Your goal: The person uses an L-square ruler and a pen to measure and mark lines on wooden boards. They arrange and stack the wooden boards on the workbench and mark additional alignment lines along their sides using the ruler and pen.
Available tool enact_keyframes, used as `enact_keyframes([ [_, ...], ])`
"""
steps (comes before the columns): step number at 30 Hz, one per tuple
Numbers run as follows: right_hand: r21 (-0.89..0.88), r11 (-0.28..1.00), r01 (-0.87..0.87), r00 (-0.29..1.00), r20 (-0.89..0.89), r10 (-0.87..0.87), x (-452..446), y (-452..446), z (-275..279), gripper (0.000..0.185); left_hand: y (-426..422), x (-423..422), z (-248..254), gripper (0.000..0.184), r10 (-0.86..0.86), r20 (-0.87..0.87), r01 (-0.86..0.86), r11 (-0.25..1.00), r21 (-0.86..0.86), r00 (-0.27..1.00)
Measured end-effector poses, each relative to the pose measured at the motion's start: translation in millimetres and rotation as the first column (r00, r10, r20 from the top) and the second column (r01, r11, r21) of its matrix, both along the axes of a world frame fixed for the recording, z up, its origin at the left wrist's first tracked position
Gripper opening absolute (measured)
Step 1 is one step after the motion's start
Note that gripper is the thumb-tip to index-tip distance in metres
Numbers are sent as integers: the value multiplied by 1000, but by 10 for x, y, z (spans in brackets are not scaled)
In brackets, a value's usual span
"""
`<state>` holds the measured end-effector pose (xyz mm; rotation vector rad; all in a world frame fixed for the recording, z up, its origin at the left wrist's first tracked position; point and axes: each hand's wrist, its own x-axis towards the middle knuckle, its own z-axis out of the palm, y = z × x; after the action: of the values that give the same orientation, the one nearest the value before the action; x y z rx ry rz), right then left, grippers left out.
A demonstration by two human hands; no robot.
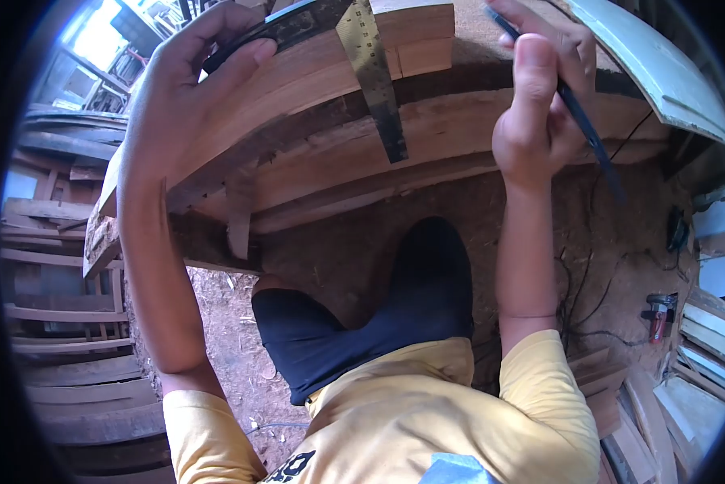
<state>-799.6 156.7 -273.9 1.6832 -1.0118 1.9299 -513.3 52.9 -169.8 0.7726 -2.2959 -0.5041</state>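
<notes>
My left hand [197,77] is closed around the dark stock of a try square [372,81] at the top of the view. The square's worn metal ruler blade crosses a wooden board [423,48] and sticks out past its near edge. Between the thumb and fingers of my right hand [544,105] is a slim dark pencil [582,121], held slanting in the air to the right of the board. Its lower end is blurred.
The board rests on a wooden bench [451,121]. A pale curved panel [661,64] stands at upper right. Stacked planks [80,395] fill the left side, with more timber at lower right. Cables and a red-and-black tool [659,317] lie on the dirt floor.
</notes>
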Motion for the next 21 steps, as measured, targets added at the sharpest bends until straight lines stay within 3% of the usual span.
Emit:
enact_keyframes([
  [2, 29, 1000, 2, 1000, -25, -1, 105, 83, -36, 28, 76, -33, 41, 18, 32, 27, -33, 999, 16, 999],
  [4, -26, 972, -234, 947, 219, 234, 324, 36, -61, 19, 101, -56, 76, 16, 57, 59, -59, 998, 29, 997],
  [5, -14, 994, -113, 975, 191, 114, 370, 22, -52, 12, 93, -61, 84, 16, 61, 86, -63, 998, 15, 994],
  [6, -13, 993, -115, 976, 184, 116, 341, 3, -26, 12, 86, -59, 81, 16, 67, 113, -68, 998, 4, 991],
  [8, -144, 986, 90, 974, -195, -118, 255, -52, 37, 14, 56, -52, 47, 16, 53, 74, -56, 998, 40, 996],
  [16, -135, 964, 230, 947, -199, -254, 364, -24, 30, 21, 95, -60, 143, 21, 24, 84, -26, 999, 23, 996],
  [19, -80, 959, 274, 937, -203, -284, 376, -2, 71, 19, 204, -157, 241, 26, 102, 123, -100, 995, -21, 987],
  [21, -135, 956, 260, 932, -223, -285, 370, -6, 122, 14, 117, -151, 223, 25, 19, 115, -10, 997, -83, 993],
])
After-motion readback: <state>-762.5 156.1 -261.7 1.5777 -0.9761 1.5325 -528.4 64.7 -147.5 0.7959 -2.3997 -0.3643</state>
